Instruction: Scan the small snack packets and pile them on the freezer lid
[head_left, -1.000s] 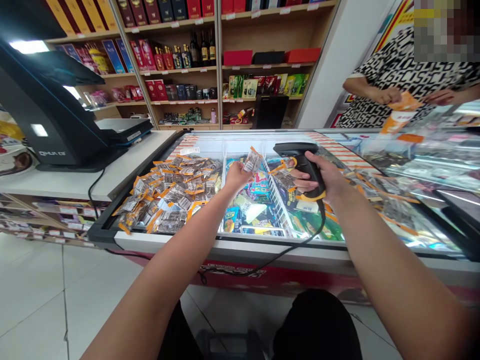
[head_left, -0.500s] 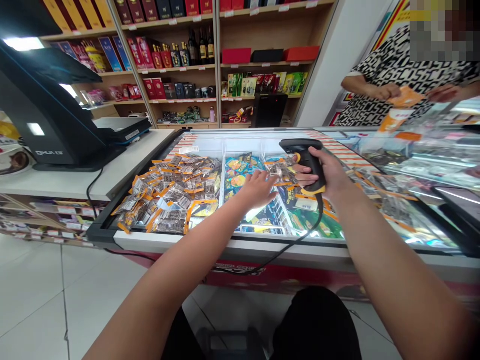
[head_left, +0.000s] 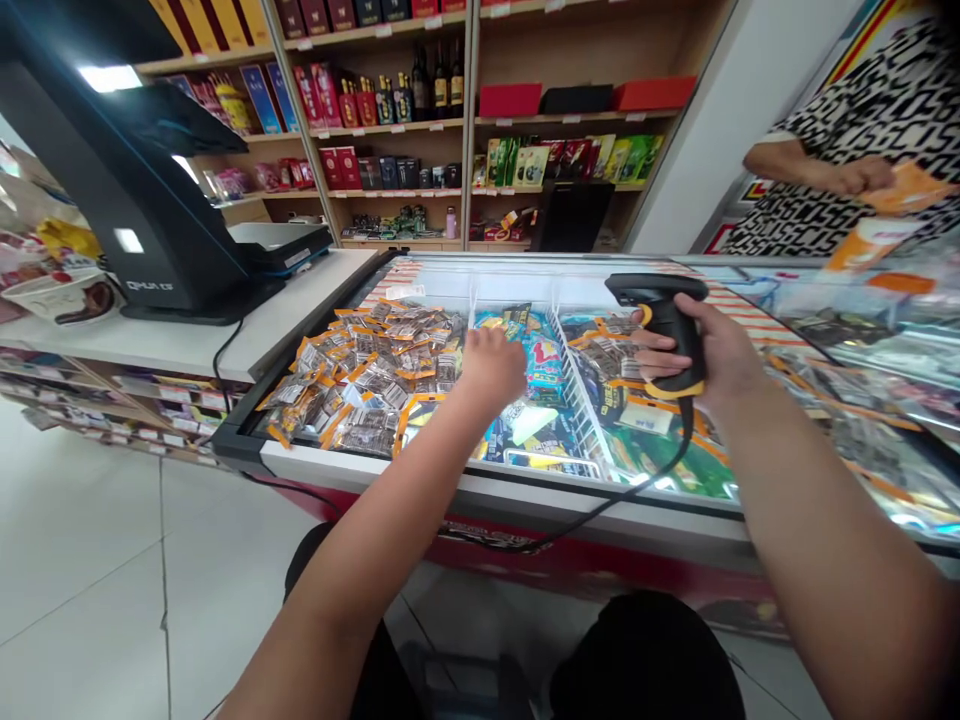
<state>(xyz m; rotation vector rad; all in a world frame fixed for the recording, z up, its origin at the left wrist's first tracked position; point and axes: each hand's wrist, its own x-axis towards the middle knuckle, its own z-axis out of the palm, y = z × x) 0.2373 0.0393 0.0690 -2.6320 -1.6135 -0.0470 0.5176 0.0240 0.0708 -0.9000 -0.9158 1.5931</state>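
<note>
My right hand (head_left: 724, 350) grips a black and yellow barcode scanner (head_left: 675, 335) by its handle, above the glass-topped chest freezer (head_left: 525, 487). A cable (head_left: 637, 490) hangs from the scanner's base. My left hand (head_left: 493, 368) is over the freezer's middle, back upward; its fingers bend away from view, so whether they hold anything is hidden. Left of it lies a heap of clear packets with orange edges (head_left: 375, 375). Blue and yellow packs (head_left: 541, 365) are just to its right, and a white wire divider (head_left: 581, 395) stands between them and more orange-edged packets (head_left: 611, 350).
A dark checkout machine (head_left: 161, 230) stands on the white counter (head_left: 195, 345) at left. Behind the freezer are shelves (head_left: 405, 130) of boxes and bottles. At far right a person in a patterned top (head_left: 847, 130) holds an orange packet (head_left: 904, 190).
My left hand has shifted left, toward the orange-edged heap, and its spread fingers now bend down out of sight. The scanner stays in my right hand. The view has turned slightly left.
</note>
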